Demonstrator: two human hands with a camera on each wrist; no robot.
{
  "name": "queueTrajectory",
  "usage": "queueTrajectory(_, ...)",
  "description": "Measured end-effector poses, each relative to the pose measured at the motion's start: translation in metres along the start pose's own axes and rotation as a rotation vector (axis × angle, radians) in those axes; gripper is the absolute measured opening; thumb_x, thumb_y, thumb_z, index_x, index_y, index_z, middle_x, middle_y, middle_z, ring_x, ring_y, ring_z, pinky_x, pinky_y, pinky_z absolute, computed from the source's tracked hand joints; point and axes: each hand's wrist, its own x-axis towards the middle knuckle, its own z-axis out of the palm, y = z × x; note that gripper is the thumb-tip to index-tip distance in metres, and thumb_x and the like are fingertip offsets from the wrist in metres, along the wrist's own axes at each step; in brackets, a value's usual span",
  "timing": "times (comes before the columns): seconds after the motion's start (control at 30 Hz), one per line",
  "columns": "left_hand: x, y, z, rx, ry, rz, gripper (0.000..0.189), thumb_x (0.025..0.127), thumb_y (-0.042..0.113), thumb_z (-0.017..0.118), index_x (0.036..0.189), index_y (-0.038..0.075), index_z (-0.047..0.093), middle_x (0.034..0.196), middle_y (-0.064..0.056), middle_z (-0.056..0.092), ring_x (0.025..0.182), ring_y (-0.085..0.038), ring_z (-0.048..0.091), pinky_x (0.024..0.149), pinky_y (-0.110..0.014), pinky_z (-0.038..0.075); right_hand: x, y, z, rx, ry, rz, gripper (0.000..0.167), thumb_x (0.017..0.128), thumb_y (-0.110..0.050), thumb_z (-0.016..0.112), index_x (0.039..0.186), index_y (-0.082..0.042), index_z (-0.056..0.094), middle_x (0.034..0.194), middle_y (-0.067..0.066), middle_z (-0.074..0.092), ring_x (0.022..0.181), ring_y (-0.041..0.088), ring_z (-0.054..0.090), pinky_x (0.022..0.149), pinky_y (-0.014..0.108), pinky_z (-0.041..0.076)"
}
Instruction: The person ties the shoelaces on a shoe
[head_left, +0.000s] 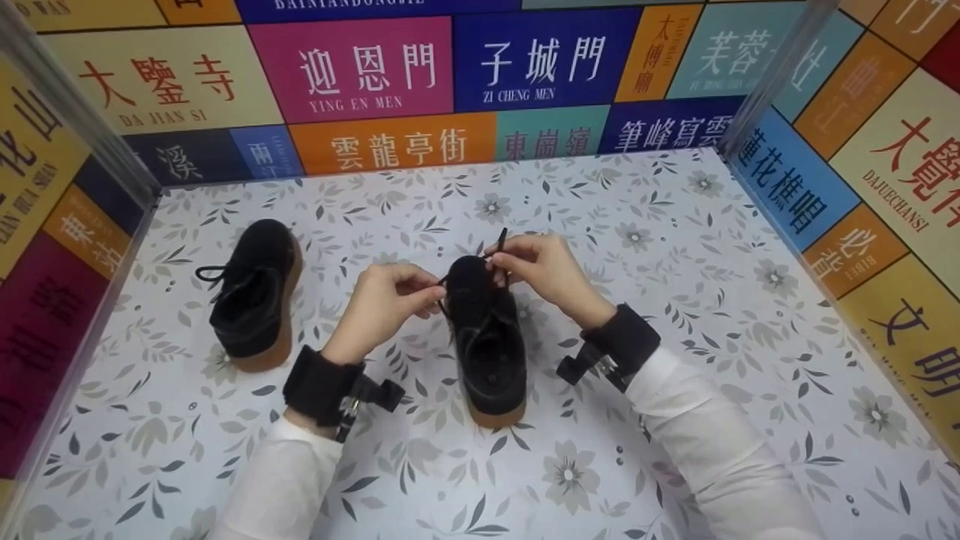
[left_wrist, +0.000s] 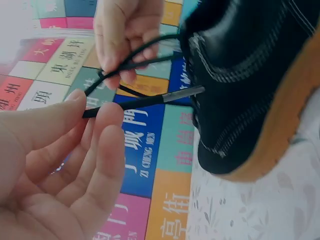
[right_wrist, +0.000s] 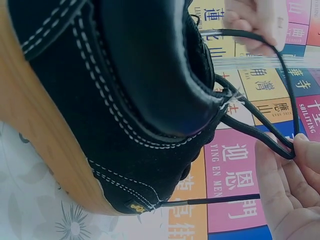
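A black shoe with a tan sole stands upright on the floral surface, its toe pointing away from me. At its left side my left hand pinches one shoelace between thumb and forefinger; the lace's grey tip points toward the shoe. On the other side my right hand pinches a doubled bight of black lace with thumb and fingertips. In the right wrist view, lace runs in a curve between the two hands. The hands sit over the toe end and partly hide the laces in the head view.
Another black shoe, its laces tied in a bow, stands to the left. Upright panels with coloured blocks and lettering border the back and both sides of the floral-patterned surface.
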Motion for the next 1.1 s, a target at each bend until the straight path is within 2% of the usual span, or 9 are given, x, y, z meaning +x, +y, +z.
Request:
queueTrajectory(0.2, -0.005, 0.016, 0.008, -0.125, 0.045, 0.001, 0.011, 0.089, 0.007, 0.075, 0.096, -0.002, 0.075, 0.088, -0.016, 0.077, 0.071, -0.018, 0.075, 0.066, -0.025, 0.061, 0.000, -0.001, 0.001, 0.017, -0.001, 0.007, 0.020, 0.095, -0.009, 0.068, 0.107, 0.006, 0.074, 0.088, 0.018, 0.074, 0.070, 0.008, 0.069, 0.068, 0.025, 0.061)
queueTrajectory(0.33, -0.008, 0.021, 0.020, -0.199, 0.076, 0.017, 0.010, 0.088, 0.003, 0.075, 0.094, -0.004, 0.074, 0.088, -0.018, 0.076, 0.072, -0.018, 0.075, 0.067, -0.025, 0.061, -0.002, -0.002, 0.001, 0.036, -0.004, 0.018, 0.021, 0.095, -0.010, 0.068, 0.108, 0.006, 0.073, 0.088, 0.016, 0.075, 0.071, 0.008, 0.069, 0.069, 0.025, 0.061)
queueTrajectory(0.4, -0.009, 0.021, 0.027, -0.203, 0.105, 0.042, 0.009, 0.086, 0.002, 0.076, 0.092, -0.004, 0.073, 0.087, -0.018, 0.076, 0.072, -0.019, 0.074, 0.067, -0.025, 0.061, -0.002, -0.003, 0.001, 0.042, -0.005, 0.027, 0.021, 0.095, -0.010, 0.068, 0.109, 0.005, 0.073, 0.089, 0.015, 0.075, 0.071, 0.008, 0.069, 0.069, 0.025, 0.061)
queueTrajectory(0.5, -0.013, 0.020, 0.038, -0.151, 0.172, 0.095, 0.010, 0.084, 0.004, 0.079, 0.090, -0.002, 0.073, 0.085, -0.015, 0.076, 0.074, -0.020, 0.074, 0.068, -0.024, 0.060, -0.002, -0.005, 0.000, 0.040, -0.009, 0.037, 0.021, 0.095, -0.011, 0.068, 0.109, 0.005, 0.074, 0.092, 0.016, 0.075, 0.073, 0.008, 0.069, 0.070, 0.025, 0.061)
queueTrajectory(0.7, -0.019, 0.011, 0.060, 0.052, 0.288, 0.239, 0.012, 0.082, 0.008, 0.081, 0.087, 0.001, 0.072, 0.085, -0.010, 0.075, 0.074, -0.018, 0.073, 0.068, -0.024, 0.060, -0.002, -0.008, -0.001, 0.049, -0.021, 0.037, 0.020, 0.095, -0.008, 0.068, 0.108, 0.006, 0.073, 0.107, 0.020, 0.074, 0.079, 0.008, 0.069, 0.076, 0.026, 0.061)
queueTrajectory(0.9, -0.018, -0.004, 0.076, 0.091, 0.307, 0.317, 0.012, 0.081, 0.004, 0.081, 0.085, 0.000, 0.070, 0.087, -0.011, 0.072, 0.077, -0.019, 0.073, 0.071, -0.021, 0.060, -0.005, -0.010, -0.002, 0.087, -0.031, 0.014, 0.021, 0.093, -0.005, 0.069, 0.108, 0.008, 0.072, 0.107, 0.022, 0.074, 0.078, 0.009, 0.070, 0.077, 0.027, 0.061)
queueTrajectory(1.1, -0.014, -0.018, 0.085, 0.161, 0.309, 0.388, 0.013, 0.080, 0.004, 0.082, 0.083, 0.003, 0.069, 0.086, -0.008, 0.071, 0.078, -0.017, 0.068, 0.071, -0.024, 0.058, -0.010, -0.012, -0.002, 0.118, -0.034, 0.011, 0.019, 0.093, -0.004, 0.069, 0.107, 0.008, 0.073, 0.109, 0.023, 0.074, 0.079, 0.009, 0.071, 0.079, 0.028, 0.061)
